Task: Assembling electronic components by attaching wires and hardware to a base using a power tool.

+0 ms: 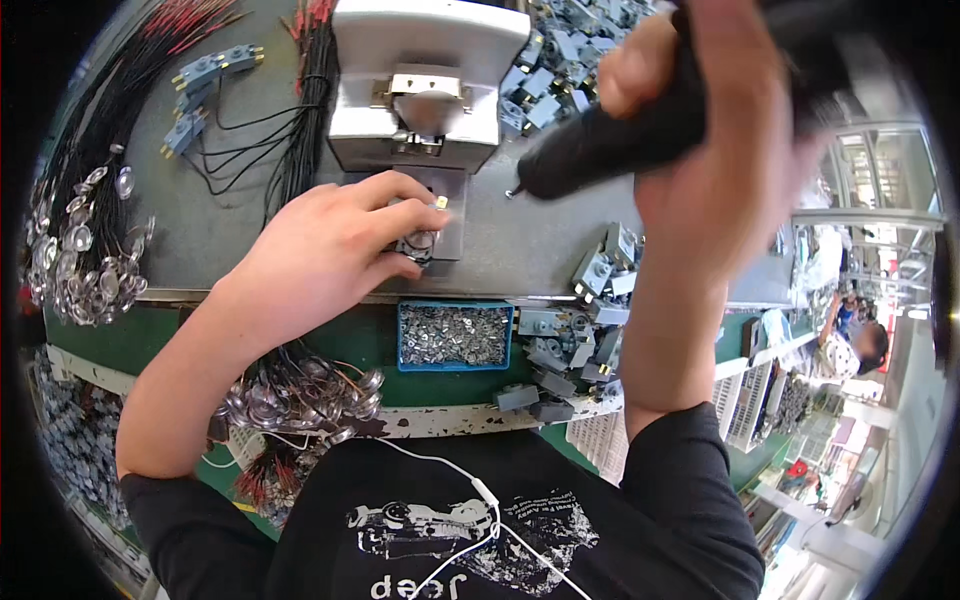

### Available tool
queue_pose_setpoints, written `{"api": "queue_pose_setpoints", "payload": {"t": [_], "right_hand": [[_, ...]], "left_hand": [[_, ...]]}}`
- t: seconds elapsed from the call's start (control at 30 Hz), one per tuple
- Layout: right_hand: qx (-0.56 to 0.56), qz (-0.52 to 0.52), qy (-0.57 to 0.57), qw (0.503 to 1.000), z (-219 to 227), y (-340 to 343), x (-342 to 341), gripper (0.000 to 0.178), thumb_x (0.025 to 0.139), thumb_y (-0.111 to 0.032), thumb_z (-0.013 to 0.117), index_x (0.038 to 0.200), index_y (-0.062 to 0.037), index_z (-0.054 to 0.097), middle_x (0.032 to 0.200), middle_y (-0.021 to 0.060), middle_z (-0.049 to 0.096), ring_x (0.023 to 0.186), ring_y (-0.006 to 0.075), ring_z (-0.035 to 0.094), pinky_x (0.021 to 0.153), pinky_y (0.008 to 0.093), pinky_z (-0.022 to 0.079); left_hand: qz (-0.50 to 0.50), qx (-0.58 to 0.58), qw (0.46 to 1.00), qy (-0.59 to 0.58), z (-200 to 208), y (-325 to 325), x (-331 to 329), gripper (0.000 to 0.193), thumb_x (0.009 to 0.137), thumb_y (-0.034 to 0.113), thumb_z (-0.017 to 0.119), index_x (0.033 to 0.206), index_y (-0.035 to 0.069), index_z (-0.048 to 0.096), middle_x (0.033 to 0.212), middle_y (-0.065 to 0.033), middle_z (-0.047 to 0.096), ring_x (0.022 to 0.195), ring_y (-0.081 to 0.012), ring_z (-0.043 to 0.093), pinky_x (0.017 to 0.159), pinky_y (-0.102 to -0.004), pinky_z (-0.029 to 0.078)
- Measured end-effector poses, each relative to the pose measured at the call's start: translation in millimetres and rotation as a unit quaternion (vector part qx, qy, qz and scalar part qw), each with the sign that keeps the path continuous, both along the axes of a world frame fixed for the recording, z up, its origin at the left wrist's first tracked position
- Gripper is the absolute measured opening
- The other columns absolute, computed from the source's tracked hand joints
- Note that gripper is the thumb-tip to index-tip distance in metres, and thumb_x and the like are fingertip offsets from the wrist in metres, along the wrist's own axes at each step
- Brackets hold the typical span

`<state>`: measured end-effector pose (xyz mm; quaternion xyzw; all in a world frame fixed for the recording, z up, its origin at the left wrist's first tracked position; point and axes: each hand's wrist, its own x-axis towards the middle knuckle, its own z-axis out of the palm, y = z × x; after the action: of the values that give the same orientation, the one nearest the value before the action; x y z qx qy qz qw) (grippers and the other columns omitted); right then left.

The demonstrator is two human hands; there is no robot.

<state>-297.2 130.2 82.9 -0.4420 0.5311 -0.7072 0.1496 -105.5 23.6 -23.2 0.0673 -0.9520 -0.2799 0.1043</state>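
At far left, a cluster of shiny discs (90, 255) on black wires lies on the grey tabletop (510, 245), with red-tipped wires (190, 20) above it. Just right of these, a few grey blocks (215, 68) with black wires attached lie beside a thick wire bundle (298, 150).

The left hand (345, 230) reaches in from the lower left, its grip closed around a small part (418, 241), which is mostly hidden by the fingers. The part sits on a flat metal plate (450, 240) directly in front of a silver fixture (425, 85), near the middle of the view. Below the forearm, more shiny discs hang at the edge of the tabletop.

Below the plate, near the person's body, is a blue tray (455, 368) full of small metal pieces (450, 335).

Right of the plate, a black tool (600, 155) slants down leftward, a tiny metal piece (512, 193) at its tip, apart from the part. The right hand (715, 165), blurred, has its grip wrapped around the tool. Behind the tool is a heap of grey blocks (545, 80); more lie below it. At far right, small in the background, is another person (850, 350).
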Motion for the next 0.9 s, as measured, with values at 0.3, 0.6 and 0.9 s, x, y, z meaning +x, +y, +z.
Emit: {"api": "queue_pose_setpoints", "payload": {"t": [0.3, 0.6, 0.9], "right_hand": [[0.115, -0.220, 0.455, 0.855, -98, 22, -118, 0.037, 0.093, 0.001, 0.055, 0.129, -0.0011, 0.061, 0.129, 0.0190, 0.067, 0.123, 0.0293, 0.063, 0.107, 0.0414, 0.047], [0.371, -0.120, 0.537, 0.749, -135, 51, -151, 0.041, 0.084, -0.010, 0.077, 0.124, -0.0093, 0.068, 0.119, 0.0122, 0.071, 0.111, 0.0315, 0.065, 0.098, 0.0399, 0.051], [0.180, 0.275, -0.037, 0.944, -81, 21, -13, 0.046, 0.103, -0.009, 0.065, 0.145, -0.0063, 0.046, 0.114, 0.0123, 0.071, 0.103, 0.0143, 0.068, 0.089, 0.0273, 0.056]], "left_hand": [[0.261, -0.035, 0.942, 0.206, -4, -62, 42, 0.039, 0.095, 0.010, 0.072, 0.132, 0.005, 0.060, 0.126, -0.0096, 0.065, 0.115, -0.0191, 0.062, 0.104, -0.0354, 0.048], [0.236, -0.010, 0.970, 0.048, 36, -71, 72, 0.021, 0.093, 0.009, 0.068, 0.114, 0.006, 0.070, 0.100, -0.0070, 0.069, 0.088, -0.0176, 0.065, 0.081, -0.0328, 0.051], [0.025, -0.111, 0.970, -0.216, 42, -15, 76, 0.010, 0.085, 0.018, 0.074, 0.087, 0.010, 0.069, 0.085, -0.0075, 0.066, 0.089, -0.0288, 0.067, 0.078, -0.0418, 0.054]]}}
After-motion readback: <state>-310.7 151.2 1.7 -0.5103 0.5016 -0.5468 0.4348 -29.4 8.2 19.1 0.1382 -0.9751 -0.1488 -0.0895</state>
